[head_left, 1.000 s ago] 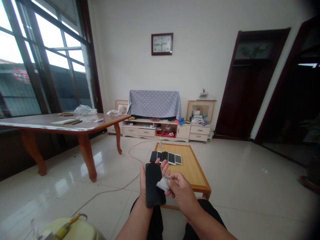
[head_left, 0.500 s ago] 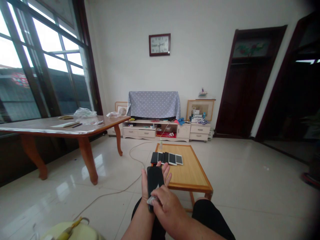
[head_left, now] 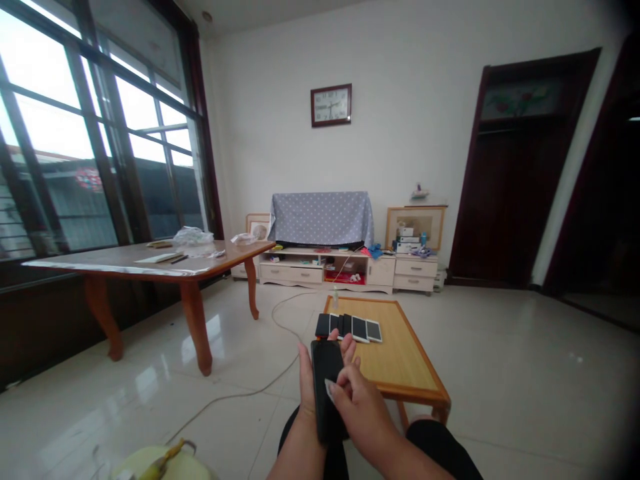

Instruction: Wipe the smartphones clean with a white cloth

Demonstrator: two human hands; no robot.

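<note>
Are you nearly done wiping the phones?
Done: hard to say. The row of phones lies side by side on the low table, but nothing shows which ones have been wiped.
In hand: the left hand holds a black phone, and the right hand presses a white wipe on its screen.
Left: at least finishing this one, and perhaps some of the row.

Glossy black phone [head_left: 327,387], wooden table [head_left: 400,360]

Past the left hand [head_left: 306,383] and right hand [head_left: 363,408] the low desk [head_left: 405,367] is bare near and right; a row of phones [head_left: 350,328] and a small bottle [head_left: 335,301] crowd its far left corner
</note>
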